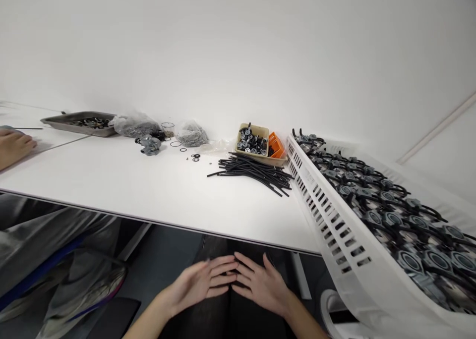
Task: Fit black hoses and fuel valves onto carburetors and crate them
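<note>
My left hand (pixel 203 284) and my right hand (pixel 262 285) hover over my lap, below the front edge of the white table (pixel 178 195). Both have their fingers stretched out and hold nothing; the fingertips meet or overlap in the middle. On the table beyond them lies a loose pile of thin black rubber tubes (pixel 253 170). Behind the tubes a cream tray (pixel 253 140) holds small black and silver parts, with an orange bin (pixel 275 144) beside it. A grey metal fitting (pixel 149 144) rests farther left, near several black rubber rings (pixel 196 156).
At the right, a white slotted plastic basket (pixel 334 225) is filled with rows of metal assemblies (pixel 394 220) with black hoses. Plastic bags (pixel 136 125) and a grey tray (pixel 80 123) of small parts stand along the back. A co-worker's hand (pixel 17 148) rests on the table at far left.
</note>
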Available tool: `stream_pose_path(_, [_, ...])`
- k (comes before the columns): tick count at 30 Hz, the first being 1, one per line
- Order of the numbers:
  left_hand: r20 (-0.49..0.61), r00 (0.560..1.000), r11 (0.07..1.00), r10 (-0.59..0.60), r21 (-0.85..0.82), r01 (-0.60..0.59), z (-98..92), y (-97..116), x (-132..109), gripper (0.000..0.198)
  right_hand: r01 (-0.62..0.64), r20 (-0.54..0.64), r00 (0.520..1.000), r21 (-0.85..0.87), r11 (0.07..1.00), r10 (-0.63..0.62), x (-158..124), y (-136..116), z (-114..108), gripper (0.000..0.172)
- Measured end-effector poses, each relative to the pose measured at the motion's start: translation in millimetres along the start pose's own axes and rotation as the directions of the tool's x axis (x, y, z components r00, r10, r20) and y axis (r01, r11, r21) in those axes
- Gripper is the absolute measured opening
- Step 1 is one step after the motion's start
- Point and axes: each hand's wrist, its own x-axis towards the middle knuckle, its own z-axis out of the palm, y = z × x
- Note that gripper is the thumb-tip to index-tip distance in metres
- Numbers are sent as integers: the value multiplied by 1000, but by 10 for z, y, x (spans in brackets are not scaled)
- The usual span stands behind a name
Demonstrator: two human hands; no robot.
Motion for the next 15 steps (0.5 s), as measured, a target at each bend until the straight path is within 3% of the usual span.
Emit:
stream_pose_path(4, [10,1000,985,-20,-172,22,53,52,-36,77,-20,40,999,113,993,15,-95,-45,109,77])
stream_pose_path(7, [-177,984,997,-17,-77,4,1,14,-39,65,67,-36,997,46,997,-65,-100,0,95,63])
stream_pose_path(10, [-443,889,970,112,245,-1,-72,-35,-12,32,191,-172,954,-284,940,-246,-68,56,21,31])
stream_pose_path(12, [-500,831,904,244,426,-9,-107,-37,6,35,203,-238,899,-517,831,-368,-46,87,-41,36])
stream_pose_path(15, [-527,766,837,367,546,-25,-157,-11,10,47,133,-262,849,-734,665,-459,-31,112,-124,56])
